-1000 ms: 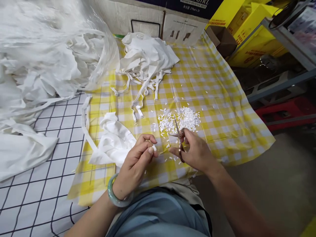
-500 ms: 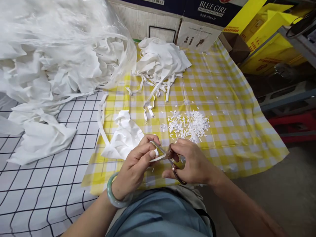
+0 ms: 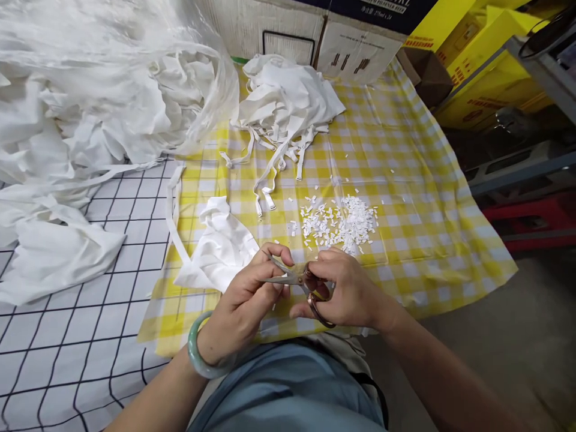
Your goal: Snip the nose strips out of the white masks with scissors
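Observation:
My left hand [image 3: 249,295], below a jade-green bangle [image 3: 201,347], is closed in a pinch on part of a white cloth piece [image 3: 221,245]. The bit between its fingers is mostly hidden. The rest of the cloth lies crumpled on the yellow checked sheet, with a strap reaching up to its left. Fingers of my right hand [image 3: 353,289] are through the bronze-coloured handles of a pair of scissors [image 3: 296,279]. The blades point left, slightly apart, right at my left fingertips. Just beyond my hands lies a heap of small white snippets [image 3: 353,223].
A pile of white strapped cloth pieces [image 3: 288,99] sits farther back. On the left, a clear plastic bag [image 3: 112,36] spills more white cloth over a black-lined tablecloth [image 3: 58,342]. Cartons [image 3: 355,51] line the back; yellow bags [image 3: 486,78] and a metal rack [image 3: 535,72] stand right.
The scissor blades have moved closer together at my left fingertips. A white bit that showed between those fingers is no longer visible. The whole view has shifted slightly.

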Available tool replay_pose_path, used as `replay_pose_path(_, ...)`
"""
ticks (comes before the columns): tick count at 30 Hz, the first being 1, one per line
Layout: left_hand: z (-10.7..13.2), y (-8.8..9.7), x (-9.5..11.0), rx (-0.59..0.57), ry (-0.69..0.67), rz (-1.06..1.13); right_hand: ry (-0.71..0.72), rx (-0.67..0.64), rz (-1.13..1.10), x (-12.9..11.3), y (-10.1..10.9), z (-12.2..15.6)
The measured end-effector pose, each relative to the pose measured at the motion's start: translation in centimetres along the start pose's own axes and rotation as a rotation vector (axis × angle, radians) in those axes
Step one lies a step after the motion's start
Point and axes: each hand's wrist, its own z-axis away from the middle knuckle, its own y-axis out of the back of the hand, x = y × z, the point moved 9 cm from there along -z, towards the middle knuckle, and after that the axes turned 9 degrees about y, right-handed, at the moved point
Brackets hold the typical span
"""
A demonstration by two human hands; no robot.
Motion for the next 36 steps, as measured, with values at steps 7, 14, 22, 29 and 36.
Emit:
replay_pose_path(7, -0.2, 0.0, 0.7, 0.026, -0.055, -0.040, 0.035, 0.063, 0.012, 0.0, 0.4, 0.1)
replay_pose_path(14, -0.2, 0.1, 0.3, 0.038, -0.027, -0.036, 0.034, 0.048, 0.026, 0.6, 0.3, 0.4)
replay_pose_path(22, -0.8, 0.3, -0.5, 0.063, 0.018, -0.020, -0.187, 0.127, -0.171, 3.4, 0.1, 1.1)
replay_pose_path(29, 1.0, -1.7, 1.5, -0.186, -0.048, -0.396, -0.376, 0.284, -0.244, 6.4, 1.6, 2.5)
replay_pose_path(36, 4.8, 12.0, 2.9, 0.425, -0.116, -1.009, -0.355, 0.310, -0.269, 5.8, -1.2, 1.4)
